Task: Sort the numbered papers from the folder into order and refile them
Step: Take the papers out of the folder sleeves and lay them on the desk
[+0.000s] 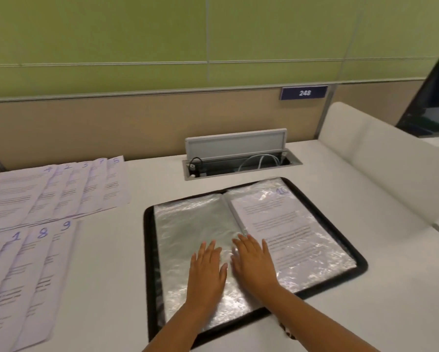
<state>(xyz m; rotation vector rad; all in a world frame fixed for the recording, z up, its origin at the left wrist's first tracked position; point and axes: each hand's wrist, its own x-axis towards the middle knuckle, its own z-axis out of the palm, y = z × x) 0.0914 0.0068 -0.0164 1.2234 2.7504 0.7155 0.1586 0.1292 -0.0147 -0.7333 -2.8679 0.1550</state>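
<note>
Hands: we lay our left hand (207,268) and right hand (254,261) flat, fingers straight, gripping nothing, on the folder's empty left sleeve.
Folder (149,250): one, open near the table's (365,313) front edge; paper 10 (289,224) sleeved on its right page.
Loose papers (48,194): nine along the left edge, two fanned rows, five far and four near.
Around: one open cable box (238,158) at the back edge; one monitor (434,107) at the far right.

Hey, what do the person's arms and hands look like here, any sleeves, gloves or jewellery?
Both forearms are bare to the frame's edge: no sleeves show. The left hand and right hand wear no gloves, and no rings, watch or bracelets are visible. Fingernails look short and unpainted, though the picture is soft.
</note>
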